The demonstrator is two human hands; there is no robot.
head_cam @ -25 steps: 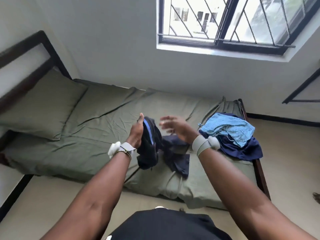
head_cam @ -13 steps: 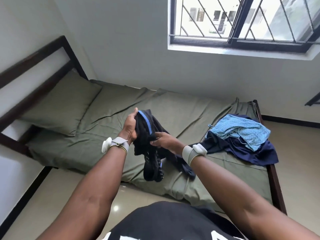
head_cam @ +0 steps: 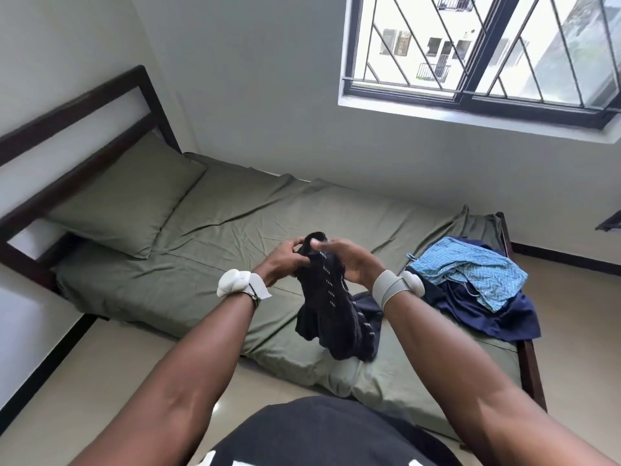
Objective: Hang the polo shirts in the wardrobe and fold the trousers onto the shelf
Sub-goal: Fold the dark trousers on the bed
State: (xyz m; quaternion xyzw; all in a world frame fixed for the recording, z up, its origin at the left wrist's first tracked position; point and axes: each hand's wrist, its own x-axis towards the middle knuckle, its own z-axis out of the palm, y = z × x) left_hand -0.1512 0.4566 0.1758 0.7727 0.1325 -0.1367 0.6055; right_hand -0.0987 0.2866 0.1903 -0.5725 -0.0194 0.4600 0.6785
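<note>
A dark navy garment (head_cam: 327,304) with small white dashes hangs bunched above the bed. My left hand (head_cam: 285,258) grips its top edge from the left, and my right hand (head_cam: 346,260) grips it from the right, both hands close together. Its lower part droops toward the mattress, over another dark garment (head_cam: 368,306) lying on the sheet. A light blue patterned garment (head_cam: 470,272) lies on top of a dark blue garment (head_cam: 497,317) at the foot end of the bed, to the right. No wardrobe or shelf is in view.
The bed (head_cam: 235,237) has an olive green sheet and a pillow (head_cam: 127,200) at the left by the dark wooden headboard (head_cam: 84,105). A barred window (head_cam: 480,52) is in the far wall. Pale tiled floor (head_cam: 100,381) runs along the near side of the bed.
Both hands have come together on the top of the dark garment, lifting it higher. The view has shifted left and nearer the bed.
</note>
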